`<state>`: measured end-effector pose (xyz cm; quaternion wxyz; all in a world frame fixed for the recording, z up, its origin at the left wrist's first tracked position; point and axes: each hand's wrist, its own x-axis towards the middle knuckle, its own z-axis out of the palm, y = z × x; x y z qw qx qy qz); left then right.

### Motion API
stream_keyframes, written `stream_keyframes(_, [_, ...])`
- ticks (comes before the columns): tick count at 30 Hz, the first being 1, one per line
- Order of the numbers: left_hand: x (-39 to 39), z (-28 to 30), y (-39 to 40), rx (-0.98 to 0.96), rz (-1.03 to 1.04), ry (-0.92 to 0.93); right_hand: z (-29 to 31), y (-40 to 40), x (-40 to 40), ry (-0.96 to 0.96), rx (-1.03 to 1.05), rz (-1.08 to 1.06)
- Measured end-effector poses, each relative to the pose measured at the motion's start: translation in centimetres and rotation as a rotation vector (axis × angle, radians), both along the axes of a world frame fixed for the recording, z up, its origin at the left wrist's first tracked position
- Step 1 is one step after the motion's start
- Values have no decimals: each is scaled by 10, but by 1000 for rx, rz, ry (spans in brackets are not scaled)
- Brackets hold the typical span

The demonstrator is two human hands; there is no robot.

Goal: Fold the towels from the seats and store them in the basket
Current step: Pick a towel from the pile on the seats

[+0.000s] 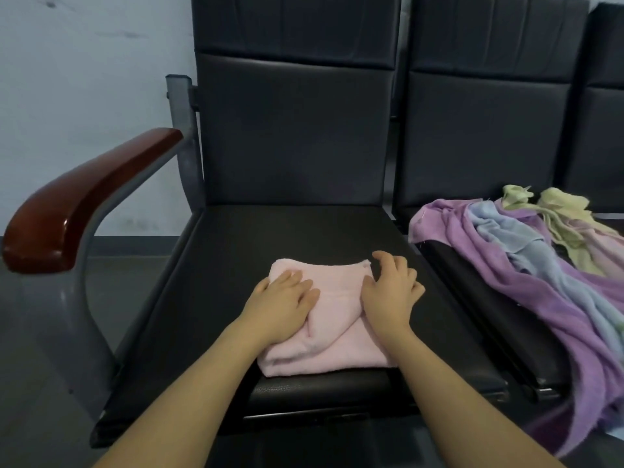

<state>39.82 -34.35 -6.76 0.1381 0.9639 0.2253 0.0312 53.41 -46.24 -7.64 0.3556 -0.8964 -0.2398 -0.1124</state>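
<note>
Pink towel, folded, lies low in the middle of the frame on the black seat, the left hand pressing flat with straight fingers and the right hand resting loosely spread on its right edge, beside a pile of towels at right.

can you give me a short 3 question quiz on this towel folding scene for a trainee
1. True or false: the pink towel lies folded on the seat beside the wooden armrest.
2. Which hand lies flat on the pink towel? A) left hand B) right hand
3. Fill in: the loose pile on the next seat holds a purple towel, a blue towel and a ____ one.

Key: 1 true. 2 A; the right hand's fingers are bent at the towel's edge. 3 yellow.
</note>
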Motion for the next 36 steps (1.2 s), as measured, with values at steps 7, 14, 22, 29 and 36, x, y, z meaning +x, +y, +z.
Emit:
stream_keyframes(7, [8,-1,6,-51,-2,104,-8,0,1,-21,-330,445])
stream_keyframes(14, [17,-5,20,-120,-4,4,4,9,6,63,-468,406])
stream_keyframes(22, [-19,13,10,39,-57,-16,18,10,-16,193,-153,566])
stream_keyframes(29, [-55,11,2,59,-161,8,28,5,-37,212,-65,556])
stream_keyframes(36, [-52,-3,-10,132,-280,-27,25,-33,-41,196,128,559])
